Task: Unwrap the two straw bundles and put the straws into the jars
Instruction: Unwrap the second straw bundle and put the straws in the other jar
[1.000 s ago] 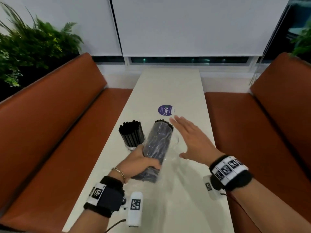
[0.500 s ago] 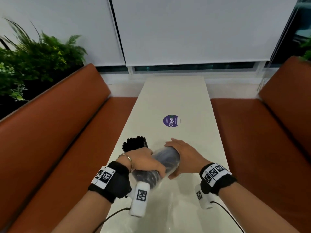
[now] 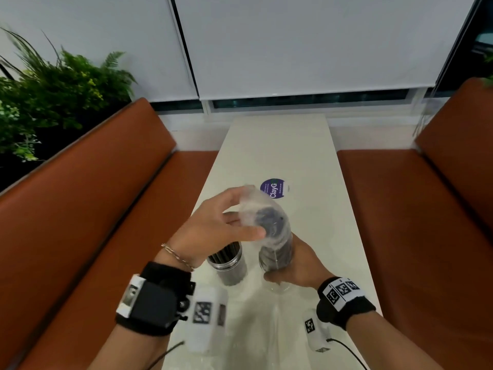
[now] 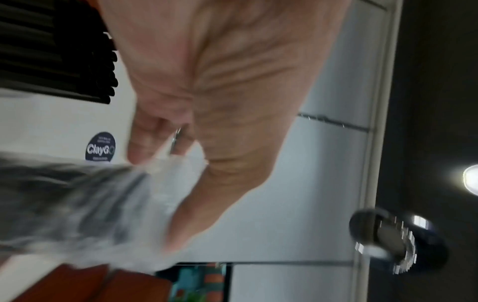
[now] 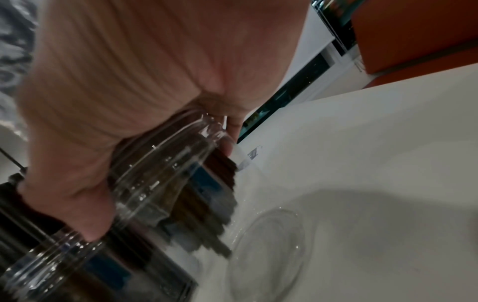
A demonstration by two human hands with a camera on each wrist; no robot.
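Observation:
A bundle of black straws (image 3: 274,236) in a clear plastic wrapper (image 3: 249,206) stands upright, its lower end in a clear glass jar (image 3: 277,288). My right hand (image 3: 290,268) grips that jar (image 5: 165,161) round its neck. At the bundle's top, my left hand (image 3: 246,212) pinches the loose end of the wrapper (image 4: 165,169) between thumb and fingers. Just left of it stands a second jar (image 3: 230,265) full of bare black straws, partly hidden behind my left wrist.
The long white table (image 3: 280,145) runs away from me, with a round purple sticker (image 3: 273,188) just beyond the hands. Orange benches (image 3: 80,209) (image 3: 413,209) flank it. A plant (image 3: 53,97) stands at the far left. Faint clear plastic lies on the near tabletop (image 3: 274,321).
The wrapped bundle went from lying tilted in my left hand to standing upright. My right hand came in and took the lower end. My left hand moved up to the wrapper's top.

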